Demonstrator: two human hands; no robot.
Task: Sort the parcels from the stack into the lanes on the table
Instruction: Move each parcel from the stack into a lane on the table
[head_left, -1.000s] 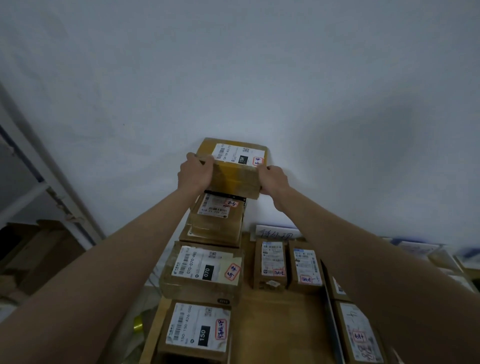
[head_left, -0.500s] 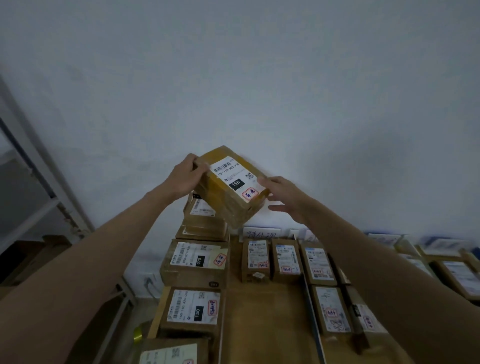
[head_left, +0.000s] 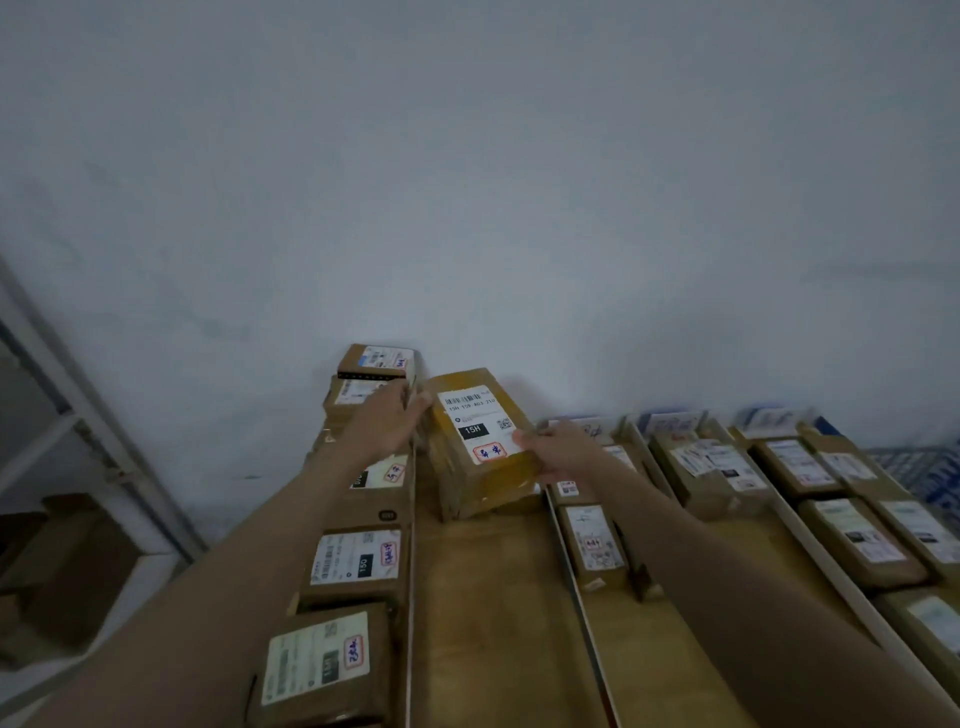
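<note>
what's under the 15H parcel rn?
The 15H parcel, between left hand and right hand, sits over the wooden lane. Whether it touches, or anything lies beneath, is hidden.

The near stretch of the middle lane (head_left: 483, 613) is lying bare wood, wide enough for a hand. Its far end is being blocked by the parcel marked 15H (head_left: 480, 441). Parcels are lining the table's left edge (head_left: 358, 558), the stack (head_left: 371, 384) is filling the far left corner, and the right lanes (head_left: 852, 540) are crowded.
</note>
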